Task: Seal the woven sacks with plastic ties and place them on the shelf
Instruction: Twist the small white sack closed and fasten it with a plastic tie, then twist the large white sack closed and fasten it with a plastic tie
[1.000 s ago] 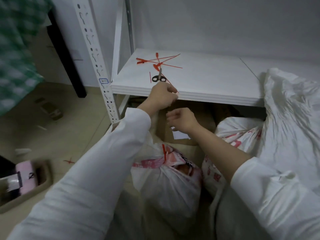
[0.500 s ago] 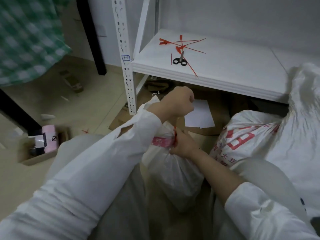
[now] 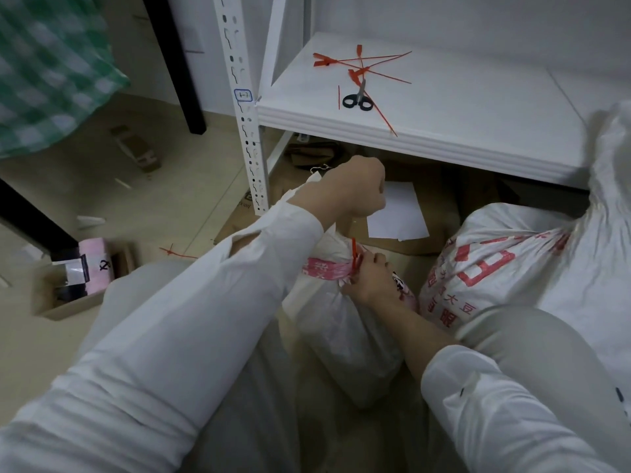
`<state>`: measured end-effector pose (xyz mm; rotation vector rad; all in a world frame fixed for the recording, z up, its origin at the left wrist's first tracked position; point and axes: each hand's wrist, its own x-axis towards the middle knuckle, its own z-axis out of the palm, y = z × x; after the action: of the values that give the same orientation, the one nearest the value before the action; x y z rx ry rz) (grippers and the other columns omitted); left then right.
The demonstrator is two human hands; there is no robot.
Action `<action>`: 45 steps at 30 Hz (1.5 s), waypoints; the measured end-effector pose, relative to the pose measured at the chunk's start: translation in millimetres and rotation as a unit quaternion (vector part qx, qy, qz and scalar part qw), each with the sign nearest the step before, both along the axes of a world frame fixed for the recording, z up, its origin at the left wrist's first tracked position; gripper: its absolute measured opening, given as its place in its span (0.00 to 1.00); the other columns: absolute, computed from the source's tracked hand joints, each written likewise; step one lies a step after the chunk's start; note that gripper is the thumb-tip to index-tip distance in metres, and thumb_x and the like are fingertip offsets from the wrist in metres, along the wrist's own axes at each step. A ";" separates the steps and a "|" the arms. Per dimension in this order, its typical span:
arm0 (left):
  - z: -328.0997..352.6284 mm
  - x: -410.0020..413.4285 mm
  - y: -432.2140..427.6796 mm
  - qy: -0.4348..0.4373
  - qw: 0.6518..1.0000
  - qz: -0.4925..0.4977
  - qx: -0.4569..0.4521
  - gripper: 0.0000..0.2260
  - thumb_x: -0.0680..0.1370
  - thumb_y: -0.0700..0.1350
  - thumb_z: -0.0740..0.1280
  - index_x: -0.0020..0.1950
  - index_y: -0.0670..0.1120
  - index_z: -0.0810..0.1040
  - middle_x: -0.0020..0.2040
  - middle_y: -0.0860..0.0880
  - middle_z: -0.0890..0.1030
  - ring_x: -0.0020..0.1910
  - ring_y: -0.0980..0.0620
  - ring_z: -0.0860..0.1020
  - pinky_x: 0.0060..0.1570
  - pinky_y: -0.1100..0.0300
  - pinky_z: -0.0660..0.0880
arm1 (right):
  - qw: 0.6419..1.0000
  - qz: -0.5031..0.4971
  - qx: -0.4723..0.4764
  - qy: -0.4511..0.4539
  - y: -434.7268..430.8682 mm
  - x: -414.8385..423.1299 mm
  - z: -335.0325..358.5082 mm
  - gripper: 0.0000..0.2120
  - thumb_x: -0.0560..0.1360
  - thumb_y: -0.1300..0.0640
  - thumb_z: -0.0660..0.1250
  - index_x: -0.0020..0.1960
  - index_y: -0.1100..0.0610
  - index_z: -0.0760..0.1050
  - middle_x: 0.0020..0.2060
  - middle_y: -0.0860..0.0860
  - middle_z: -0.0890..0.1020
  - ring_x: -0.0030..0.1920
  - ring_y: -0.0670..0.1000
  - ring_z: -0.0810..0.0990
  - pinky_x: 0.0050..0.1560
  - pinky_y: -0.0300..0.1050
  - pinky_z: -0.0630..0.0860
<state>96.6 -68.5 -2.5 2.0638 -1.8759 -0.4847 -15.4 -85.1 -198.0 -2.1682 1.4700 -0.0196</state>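
Observation:
A white woven sack with pink print stands on the floor between my knees. My left hand is a fist above it, gripping the sack's bunched top; white fabric sticks out beside my wrist. A red plastic tie circles the sack's neck, and my right hand pinches it there. The white shelf is just beyond, with several spare red ties and black-handled scissors lying on it.
A second sack with red lettering lies at right; more white sacking drapes over the shelf's right end. Cardboard and white paper lie under the shelf. The shelf post, a black leg and a box stand left.
My left hand came down from the shelf edge to above the sack's neck. My right hand dropped onto the neck and the red tie. The view tilted down.

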 end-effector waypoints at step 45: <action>203.2 -166.8 -26.7 -0.248 0.811 -0.018 -0.530 0.41 0.69 0.64 0.68 0.77 0.49 0.59 0.76 0.40 0.62 0.75 0.38 0.58 0.70 0.34 0.55 | 0.703 -0.231 -0.487 -0.463 -74.1 -202.9 393.1 0.06 0.73 0.68 0.60 0.44 0.60 0.73 0.35 0.51 0.76 0.35 0.52 0.71 0.35 0.39 0.58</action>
<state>-70.2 -95.1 200.7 1.3842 -1.7477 1.0036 -218.3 -159.3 195.1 -1.7122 1.3570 -2.1415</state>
